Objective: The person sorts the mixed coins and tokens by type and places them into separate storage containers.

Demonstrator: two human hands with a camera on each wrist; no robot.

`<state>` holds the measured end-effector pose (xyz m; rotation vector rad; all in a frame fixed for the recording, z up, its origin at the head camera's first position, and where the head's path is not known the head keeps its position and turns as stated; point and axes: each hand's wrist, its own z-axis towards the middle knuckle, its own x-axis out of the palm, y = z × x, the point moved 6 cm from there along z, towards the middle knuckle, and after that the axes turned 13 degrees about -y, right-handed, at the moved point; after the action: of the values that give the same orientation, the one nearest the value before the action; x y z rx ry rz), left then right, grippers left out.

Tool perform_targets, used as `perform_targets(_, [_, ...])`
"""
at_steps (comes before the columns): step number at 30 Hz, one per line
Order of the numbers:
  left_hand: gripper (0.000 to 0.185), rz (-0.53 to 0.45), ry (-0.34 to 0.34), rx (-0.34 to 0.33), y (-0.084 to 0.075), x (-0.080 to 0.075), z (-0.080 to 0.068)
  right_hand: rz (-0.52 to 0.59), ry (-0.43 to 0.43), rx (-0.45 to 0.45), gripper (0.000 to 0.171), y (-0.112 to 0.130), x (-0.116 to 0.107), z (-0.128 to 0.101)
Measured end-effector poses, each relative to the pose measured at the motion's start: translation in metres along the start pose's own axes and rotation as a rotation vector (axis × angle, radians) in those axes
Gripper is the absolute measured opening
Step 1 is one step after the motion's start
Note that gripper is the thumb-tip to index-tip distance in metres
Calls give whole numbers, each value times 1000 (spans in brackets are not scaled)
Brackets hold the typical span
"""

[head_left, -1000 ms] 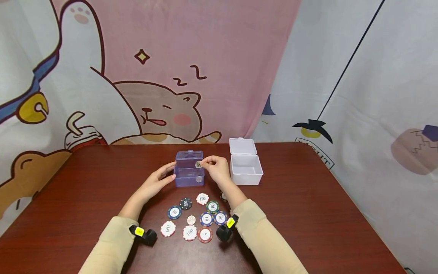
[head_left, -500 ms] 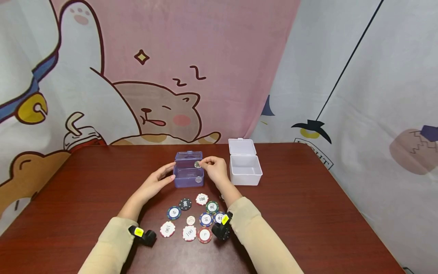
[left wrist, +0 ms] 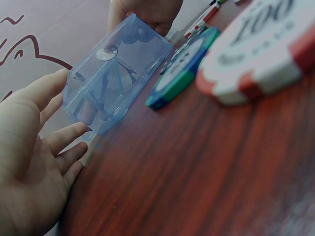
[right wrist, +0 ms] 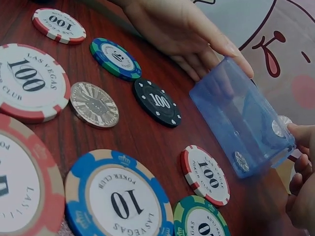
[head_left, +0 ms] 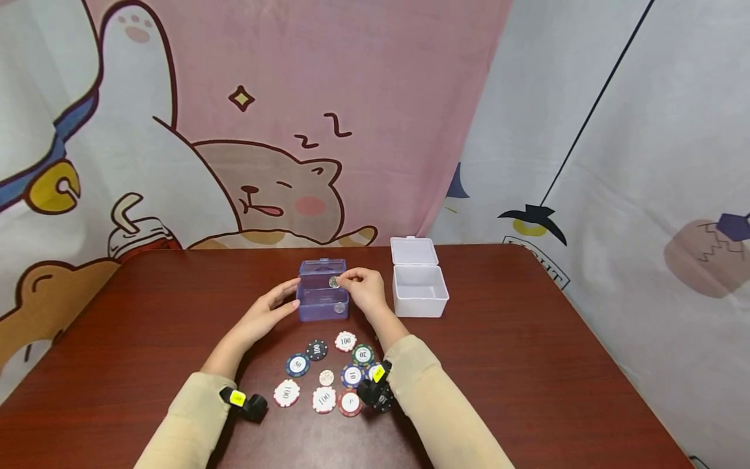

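A clear blue box [head_left: 321, 301] stands at the table's middle with its lid raised. My right hand [head_left: 343, 281] pinches a small silver coin [head_left: 334, 282] at the box's upper right edge; the right wrist view shows the coin [right wrist: 280, 126] at the rim of the box [right wrist: 241, 123]. Another silver coin [head_left: 339, 307] lies low in the box. My left hand [head_left: 275, 305] rests its straight fingers against the box's left side, as the left wrist view shows the hand [left wrist: 34, 162] beside the box [left wrist: 113, 73].
Several poker chips [head_left: 346, 341] and a silver token [head_left: 326, 377] lie scattered between my forearms. An open white box [head_left: 420, 299] stands to the right of the blue one. A printed cloth hangs behind the brown table [head_left: 527, 365].
My right hand has carried the coin slightly left, over the blue box's edge, and its forearm has slid left over the chips. The left hand has stayed put.
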<state>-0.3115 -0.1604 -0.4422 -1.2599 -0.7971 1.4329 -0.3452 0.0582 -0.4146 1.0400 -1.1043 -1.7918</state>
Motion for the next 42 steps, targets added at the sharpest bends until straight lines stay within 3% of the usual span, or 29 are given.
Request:
perform_targets(6, [56,6,3,-7,-5,0,-1,5,3,6,8,-3,1,-1])
perform_targets(13, [53,17,21,9,-35,2,-9,12,7,-15,12,-5,-2,-3])
perform_targets(17, [53,23,20,-7,-39,2,-10,27,28,-22,15,-4,-4,-5])
perform_targets(28, [55,5,15,-9,-37,2,-10,83,59,-43,21,0,-13,-15])
perform_targets(33, [55,10,16,-7,-37,2,-10,123,104,-79,26,9,-19,-24])
perform_targets(42, [54,29,14,-17,-37,3,-10,95,209,-156,24,20,-26,-44])
